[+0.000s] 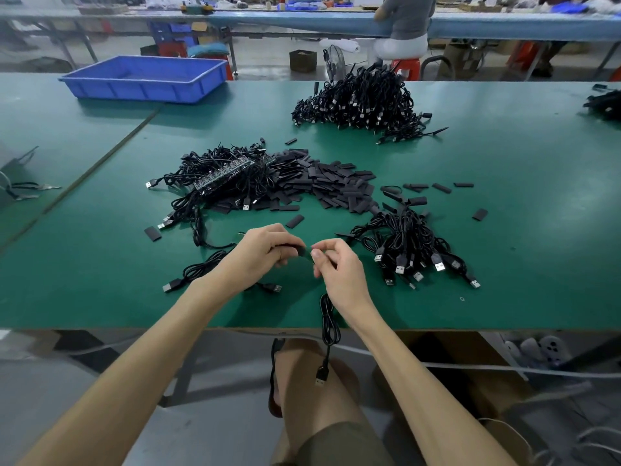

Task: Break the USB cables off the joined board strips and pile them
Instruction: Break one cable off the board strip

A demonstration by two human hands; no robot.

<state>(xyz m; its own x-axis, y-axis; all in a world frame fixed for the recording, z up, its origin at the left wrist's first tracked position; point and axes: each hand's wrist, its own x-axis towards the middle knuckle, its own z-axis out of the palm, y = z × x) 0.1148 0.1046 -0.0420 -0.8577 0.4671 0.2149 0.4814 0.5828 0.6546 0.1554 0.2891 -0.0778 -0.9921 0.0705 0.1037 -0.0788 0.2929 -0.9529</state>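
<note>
in the head view, the left hand [265, 250] and the right hand [336, 264] meet over the near part of the green table [504, 264], and both hold one short dark board strip [302, 252] between them. the left fingers are curled round its left end, and the right thumb and fingers pinch its right end. the strip's long axis runs from one hand to the other, so the break point, as i judge, is in the small gap between the two grips. a cable [327, 317] hangs down from under the right hand, over the table edge. the small pile of loose cables [410, 243] lies just right of the right hand, so this hand is nearer for dropping. the heap of joined strips [228, 176] lies beyond the left hand, well apart.
</note>
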